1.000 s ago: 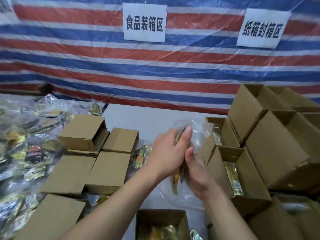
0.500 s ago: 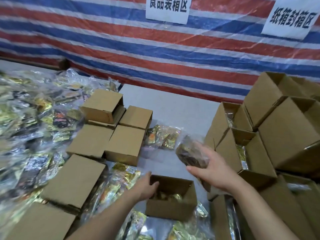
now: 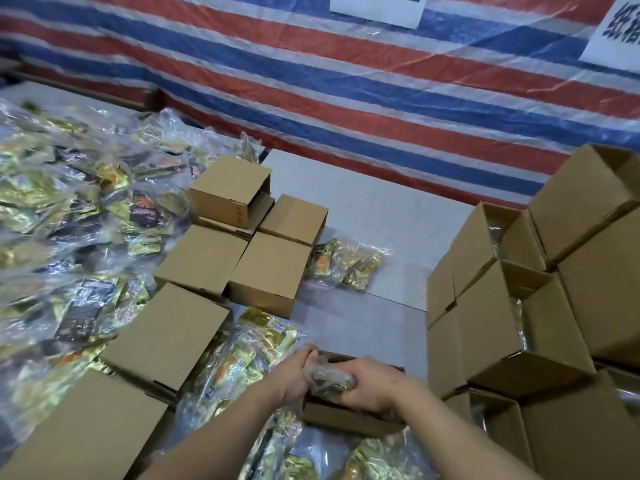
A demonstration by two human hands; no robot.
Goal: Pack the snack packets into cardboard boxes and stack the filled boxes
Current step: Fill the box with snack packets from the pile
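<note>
both hands, left (image 3: 296,370) and right (image 3: 367,386), are clamped round the bag (image 3: 329,377) at the mouth of the box (image 3: 346,419); looks light, soft, crinkly and probably slippery; i'd grab the bulk, not the loose film

striped tarp (image 3: 346,109), white signs (image 3: 377,8), grey table (image 3: 374,230)

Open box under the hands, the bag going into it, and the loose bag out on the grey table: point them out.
Open box (image 3: 343,419), head view: front wall, below the hands.
Clear snack bag (image 3: 327,377), head view: crumpled plastic between both hands.
Loose snack bag (image 3: 346,263), head view: middle of the bag.
</note>
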